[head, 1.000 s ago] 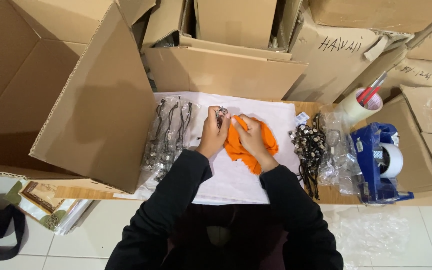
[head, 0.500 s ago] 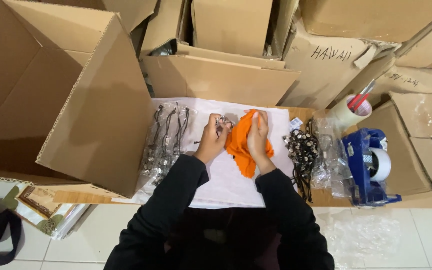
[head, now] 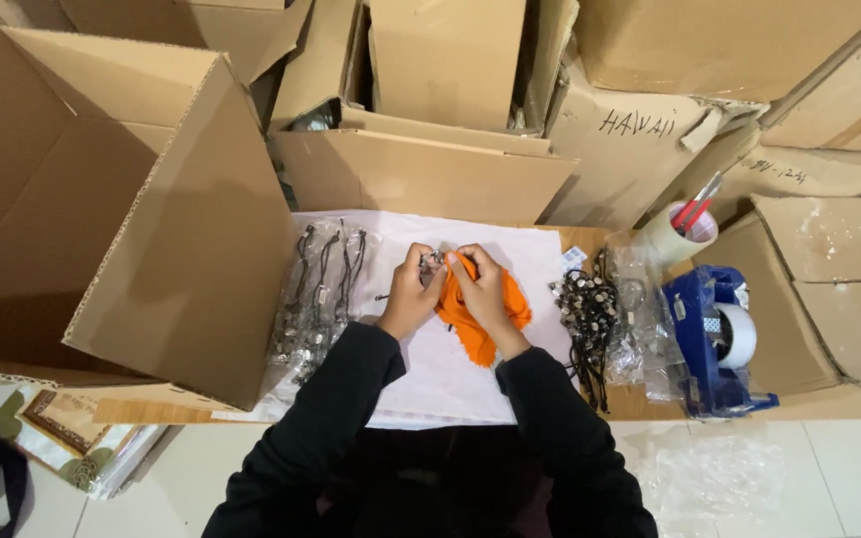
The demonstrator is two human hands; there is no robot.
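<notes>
My left hand (head: 410,296) pinches a small dark metal trinket (head: 433,259) on a cord, held over a white sheet (head: 440,374). My right hand (head: 482,289) presses an orange cloth (head: 510,309) against that trinket. Both hands meet at the middle of the sheet. Clear bags of finished dark-corded trinkets (head: 321,294) lie left of my left hand. A loose heap of dark trinkets (head: 585,309) lies right of my right hand.
A large open cardboard box (head: 151,229) stands at the left. More cardboard boxes (head: 430,120) are stacked behind. A blue tape dispenser (head: 715,339) and a tape roll holding pens (head: 685,224) sit at the right, beside clear plastic bags (head: 645,319).
The view shifted slightly. My hands stayed together at the sheet's middle; the right hand has gathered the orange cloth closer around the trinket held by my left hand.
</notes>
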